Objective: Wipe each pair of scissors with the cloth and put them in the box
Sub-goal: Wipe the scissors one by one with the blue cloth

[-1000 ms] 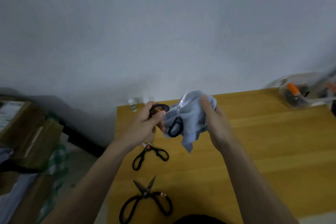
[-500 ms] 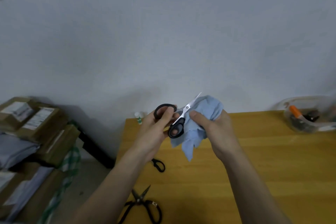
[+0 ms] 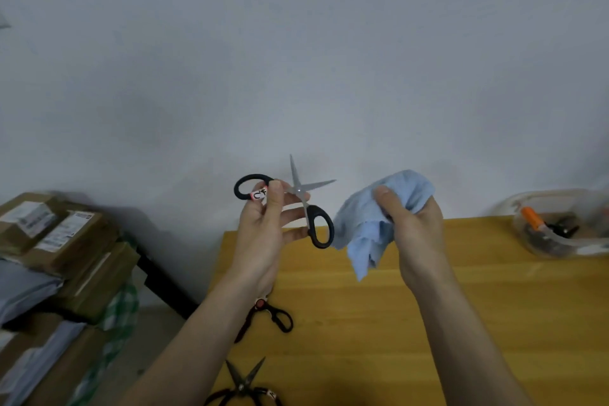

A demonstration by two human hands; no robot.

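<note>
My left hand (image 3: 268,234) holds a pair of black-handled scissors (image 3: 304,199) up in the air, blades spread open and pointing up. A small red and white label sits on the upper handle loop. My right hand (image 3: 412,227) grips a crumpled light blue cloth (image 3: 365,231) just to the right, apart from the blades. Two more black scissors lie on the yellow wooden table (image 3: 395,323): one pair (image 3: 275,316) partly hidden under my left forearm, another pair (image 3: 245,386) at the front edge with its blades spread. A clear plastic box (image 3: 566,224) at the far right holds an orange-handled tool and dark items.
Stacked cardboard parcels (image 3: 56,241) and grey mail bags sit on the floor left of the table, with a green checked bag beside them. A dark bar runs along the floor by the table's left edge. A plain white wall stands behind.
The cloth has come off the scissors and my right hand has moved right with it. The scissors' blades now stand open and bare. The camera has tilted upward.
</note>
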